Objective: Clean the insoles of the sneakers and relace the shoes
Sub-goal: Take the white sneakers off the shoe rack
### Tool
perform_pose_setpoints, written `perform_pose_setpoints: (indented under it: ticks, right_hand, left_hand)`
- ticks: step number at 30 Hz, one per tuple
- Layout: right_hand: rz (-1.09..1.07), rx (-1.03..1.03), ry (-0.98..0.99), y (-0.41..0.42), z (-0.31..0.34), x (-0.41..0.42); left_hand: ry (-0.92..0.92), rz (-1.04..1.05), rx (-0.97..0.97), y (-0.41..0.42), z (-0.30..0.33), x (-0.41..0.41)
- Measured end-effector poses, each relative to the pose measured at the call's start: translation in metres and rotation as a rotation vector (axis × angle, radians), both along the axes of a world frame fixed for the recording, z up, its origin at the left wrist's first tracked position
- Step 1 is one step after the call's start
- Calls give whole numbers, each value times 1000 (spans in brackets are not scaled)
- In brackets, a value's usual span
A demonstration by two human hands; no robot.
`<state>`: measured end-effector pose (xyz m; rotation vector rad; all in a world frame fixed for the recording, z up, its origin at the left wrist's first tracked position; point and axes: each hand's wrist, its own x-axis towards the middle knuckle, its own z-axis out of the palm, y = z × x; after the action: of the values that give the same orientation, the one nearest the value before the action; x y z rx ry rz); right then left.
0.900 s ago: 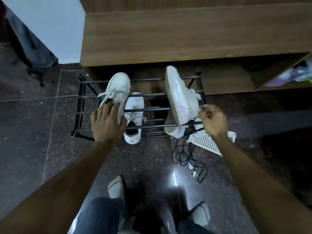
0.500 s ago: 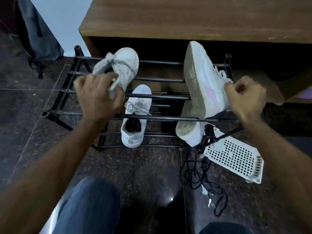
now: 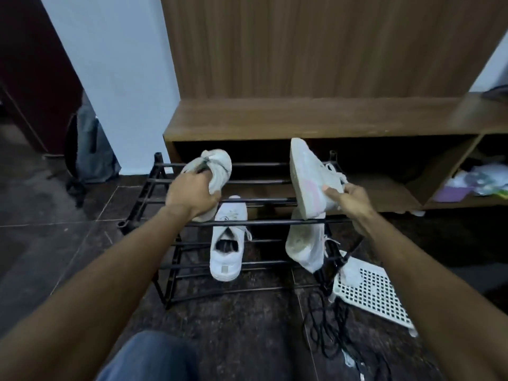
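The left hand's fingers (image 3: 192, 179) curl round a white sneaker (image 3: 213, 171) above the black shoe rack (image 3: 154, 188) at its left end. The right hand's fingers (image 3: 331, 192) grasp a pink-marked sneaker (image 3: 308, 177), tilted sole-leftward, above the rack's right end. Two more white sneakers sit on the lower rails, one near the middle (image 3: 226, 243) and one at right (image 3: 305, 243).

The rack (image 3: 247, 223) is matt black metal tubing. The sneakers (image 3: 226, 254) look like white cloth, scuffed. The tray (image 3: 371, 295) is white perforated plastic, the cabinet (image 3: 302, 116) grained wood, the floor (image 3: 233, 320) glossy dark stone.
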<state>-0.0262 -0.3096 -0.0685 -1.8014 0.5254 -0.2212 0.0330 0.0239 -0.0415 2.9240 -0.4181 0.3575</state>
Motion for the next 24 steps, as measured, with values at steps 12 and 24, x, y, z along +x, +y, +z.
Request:
perform_pose_setpoints:
  ticks: [12, 24]
  right_hand:
    - [120, -1012, -123, 67, 76, -51]
    - [-15, -1101, 86, -15, 173, -215]
  left_hand:
    - [-189, -62, 115, -24, 42, -39]
    - [-96, -577, 15, -140, 124, -154]
